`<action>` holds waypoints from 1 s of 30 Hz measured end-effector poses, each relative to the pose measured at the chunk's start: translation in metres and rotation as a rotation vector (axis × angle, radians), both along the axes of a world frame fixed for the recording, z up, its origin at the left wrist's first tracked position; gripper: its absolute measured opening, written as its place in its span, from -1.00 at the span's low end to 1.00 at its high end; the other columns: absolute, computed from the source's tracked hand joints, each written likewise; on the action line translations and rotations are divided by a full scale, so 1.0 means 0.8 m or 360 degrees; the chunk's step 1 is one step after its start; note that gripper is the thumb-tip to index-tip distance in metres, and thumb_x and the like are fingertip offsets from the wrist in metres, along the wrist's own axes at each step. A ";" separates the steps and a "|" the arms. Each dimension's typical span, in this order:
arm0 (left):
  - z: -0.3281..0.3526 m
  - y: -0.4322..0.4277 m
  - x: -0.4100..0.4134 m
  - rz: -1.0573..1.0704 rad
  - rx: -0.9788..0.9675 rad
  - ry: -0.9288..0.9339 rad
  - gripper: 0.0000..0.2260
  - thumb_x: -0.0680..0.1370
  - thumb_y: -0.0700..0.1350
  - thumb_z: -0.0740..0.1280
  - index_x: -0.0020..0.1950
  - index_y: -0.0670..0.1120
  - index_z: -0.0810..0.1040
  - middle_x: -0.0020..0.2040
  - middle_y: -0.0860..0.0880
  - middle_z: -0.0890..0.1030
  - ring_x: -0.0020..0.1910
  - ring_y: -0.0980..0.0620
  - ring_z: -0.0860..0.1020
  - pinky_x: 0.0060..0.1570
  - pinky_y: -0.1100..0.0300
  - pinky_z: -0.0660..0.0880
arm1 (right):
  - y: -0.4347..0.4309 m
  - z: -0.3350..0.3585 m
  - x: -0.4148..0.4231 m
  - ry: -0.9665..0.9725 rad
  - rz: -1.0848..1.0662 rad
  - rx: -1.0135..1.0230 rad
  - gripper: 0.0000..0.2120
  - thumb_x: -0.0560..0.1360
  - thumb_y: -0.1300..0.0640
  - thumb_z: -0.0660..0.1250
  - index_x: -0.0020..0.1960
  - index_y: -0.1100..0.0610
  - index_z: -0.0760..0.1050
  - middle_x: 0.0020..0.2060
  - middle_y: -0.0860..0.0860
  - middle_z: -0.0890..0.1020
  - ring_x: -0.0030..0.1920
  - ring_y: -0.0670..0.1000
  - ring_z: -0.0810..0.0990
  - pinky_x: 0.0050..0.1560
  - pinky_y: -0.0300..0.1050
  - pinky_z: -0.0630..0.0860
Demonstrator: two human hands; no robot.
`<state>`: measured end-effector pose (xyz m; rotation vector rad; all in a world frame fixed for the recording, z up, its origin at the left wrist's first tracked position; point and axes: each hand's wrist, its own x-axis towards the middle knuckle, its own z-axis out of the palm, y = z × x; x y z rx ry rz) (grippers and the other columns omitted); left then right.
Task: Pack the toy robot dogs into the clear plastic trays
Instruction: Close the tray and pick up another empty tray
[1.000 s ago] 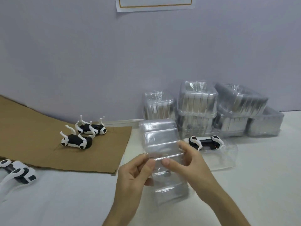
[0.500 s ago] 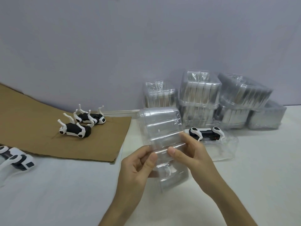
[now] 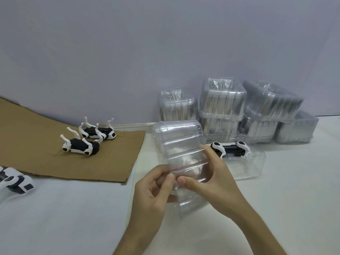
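Both hands hold a nested stack of clear plastic trays [image 3: 179,144] above the white table. My left hand [image 3: 152,192] pinches the stack's near edge with thumb and fingers. My right hand [image 3: 207,177] grips it from the right, thumb on top. Behind my right hand a black-and-white toy robot dog [image 3: 230,147] lies in a clear tray [image 3: 255,166]. Two more toy dogs [image 3: 80,145] [image 3: 98,132] lie legs-up on the brown cardboard [image 3: 36,137]. Part of another toy dog [image 3: 15,182] shows at the left edge.
Several stacks of clear trays [image 3: 222,103] stand against the grey wall at the back right. The white table [image 3: 64,218] spreads around my hands.
The view has tilted down a little. My hands have lifted the tray stack slightly and my thumbs have shifted along its near edge.
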<state>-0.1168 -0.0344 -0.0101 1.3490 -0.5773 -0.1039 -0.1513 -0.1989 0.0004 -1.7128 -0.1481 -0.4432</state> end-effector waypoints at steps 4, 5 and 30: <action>-0.001 0.000 0.003 0.0013 -0.0014 0.0056 -0.86 0.49 -0.06 0.37 0.01 0.06 0.66 -0.04 -0.08 0.74 -0.05 0.00 0.71 -0.26 0.27 0.57 | 0.002 -0.002 0.001 -0.0006 0.0041 0.0045 -0.50 0.41 0.07 0.60 0.26 -0.04 0.47 0.06 0.01 0.70 0.06 0.09 0.71 0.08 0.15 0.64; -0.002 -0.001 0.003 0.0023 -0.0016 0.0054 -0.87 0.49 -0.06 0.38 0.02 0.07 0.67 -0.04 -0.08 0.74 -0.04 0.00 0.71 -0.26 0.26 0.57 | 0.002 -0.003 0.002 -0.0007 0.0047 0.0053 -0.51 0.42 0.06 0.59 0.27 -0.03 0.46 0.07 0.02 0.70 0.07 0.10 0.71 0.08 0.17 0.64; -0.019 0.091 0.167 0.1058 -0.0087 0.0819 -0.67 0.64 -0.34 0.06 -0.11 -0.02 0.51 -0.22 0.01 0.51 -0.25 0.04 0.46 -0.28 0.24 0.47 | -0.057 0.010 -0.010 -0.0149 -0.0282 0.0844 -0.69 0.40 0.16 0.39 0.13 0.09 0.64 -0.09 0.22 0.67 -0.27 0.08 0.67 -0.28 -0.16 0.60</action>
